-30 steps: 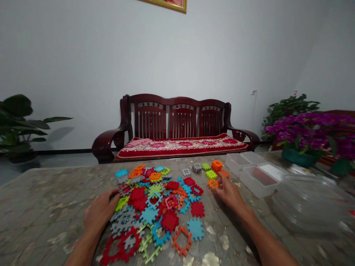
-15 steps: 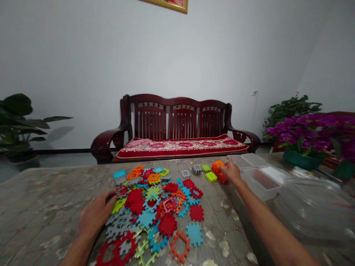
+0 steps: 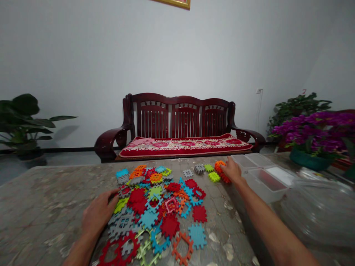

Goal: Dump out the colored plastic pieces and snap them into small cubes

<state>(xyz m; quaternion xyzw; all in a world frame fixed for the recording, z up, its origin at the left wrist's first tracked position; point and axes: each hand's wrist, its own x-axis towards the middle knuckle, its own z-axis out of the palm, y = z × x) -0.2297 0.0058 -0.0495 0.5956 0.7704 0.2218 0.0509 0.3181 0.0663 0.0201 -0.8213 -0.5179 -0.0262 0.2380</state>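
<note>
A heap of flat toothed plastic tiles (image 3: 158, 207) in red, blue, grey, orange and green lies on the marbled table (image 3: 47, 199). My left hand (image 3: 97, 214) rests at the heap's left edge, fingers loosely curled on the grey and green tiles, gripping none that I can see. My right hand (image 3: 232, 170) reaches far right and is closed around a stack of orange tiles (image 3: 220, 170) standing beside small stacks of green tiles (image 3: 213, 177) and grey tiles (image 3: 199, 169).
Clear plastic boxes (image 3: 263, 181) stand just right of my right hand, with a clear lid or bowl (image 3: 318, 214) nearer. Purple flowers in a green pot (image 3: 313, 140) are at the far right. A wooden bench (image 3: 180, 129) and a leafy plant (image 3: 22, 125) lie beyond.
My right hand moved from the table's middle out to the far right with orange tiles, bringing them to the orange stack. The left hand stayed at the heap's edge.
</note>
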